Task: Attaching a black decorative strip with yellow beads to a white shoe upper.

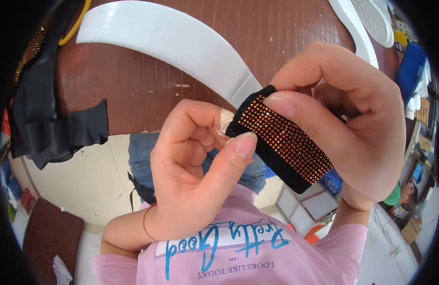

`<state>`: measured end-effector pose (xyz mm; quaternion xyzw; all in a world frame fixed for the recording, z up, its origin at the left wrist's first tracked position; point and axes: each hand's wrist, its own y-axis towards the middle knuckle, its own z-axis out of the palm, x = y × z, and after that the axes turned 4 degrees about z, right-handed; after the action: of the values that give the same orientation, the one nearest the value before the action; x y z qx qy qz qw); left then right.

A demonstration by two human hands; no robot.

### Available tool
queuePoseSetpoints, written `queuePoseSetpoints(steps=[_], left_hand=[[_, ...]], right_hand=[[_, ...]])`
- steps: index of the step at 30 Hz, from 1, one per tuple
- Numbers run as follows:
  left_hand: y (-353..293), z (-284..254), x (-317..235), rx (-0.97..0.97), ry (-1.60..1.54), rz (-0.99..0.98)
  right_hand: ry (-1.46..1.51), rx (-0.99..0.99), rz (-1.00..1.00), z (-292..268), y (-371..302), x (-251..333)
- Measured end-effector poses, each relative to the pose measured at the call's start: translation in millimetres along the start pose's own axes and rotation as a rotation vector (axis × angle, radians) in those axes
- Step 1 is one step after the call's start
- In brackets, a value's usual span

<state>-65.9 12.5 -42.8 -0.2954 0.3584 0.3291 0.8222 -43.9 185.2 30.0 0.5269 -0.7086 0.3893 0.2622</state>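
Note:
My left hand (188,161) and my right hand (352,114) hold a short black strap (288,142) set with rows of orange rhinestones. The left thumb and index finger pinch its upper left corner; that index fingertip is wrapped in pale tape. My right thumb presses on the studded face near the same end, with the other fingers behind it. The strap slants down to the right, its lower end loose. Behind its upper end lies the tip of a long curved white piece (167,35) on the brown table (129,90); whether they touch, I cannot tell.
Black sheet-like pieces (62,128) hang over the table's left edge, beside a gold-studded strip (34,42) and a yellow ring-like edge (77,23). White shoe soles (374,21) lie at the far right. Another person (402,194) in green is off to the right.

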Motion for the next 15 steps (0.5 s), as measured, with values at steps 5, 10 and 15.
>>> queuePoseSetpoints(steps=[5, 10, 15], left_hand=[[5.1, -2.7, 2.0, 0.004, 0.066, 0.027], [6.2, -6.2, 5.8, 0.017, 0.115, 0.060], [7.5, -2.8, 5.0, 0.008, 0.096, 0.047]], right_hand=[[0.024, 0.015, 0.027, 2.8, 3.0, -3.1], [0.194, -0.054, 0.145, 8.5, -0.6, -3.0], [0.246, -0.089, 0.156, 8.1, -0.3, -3.4]])
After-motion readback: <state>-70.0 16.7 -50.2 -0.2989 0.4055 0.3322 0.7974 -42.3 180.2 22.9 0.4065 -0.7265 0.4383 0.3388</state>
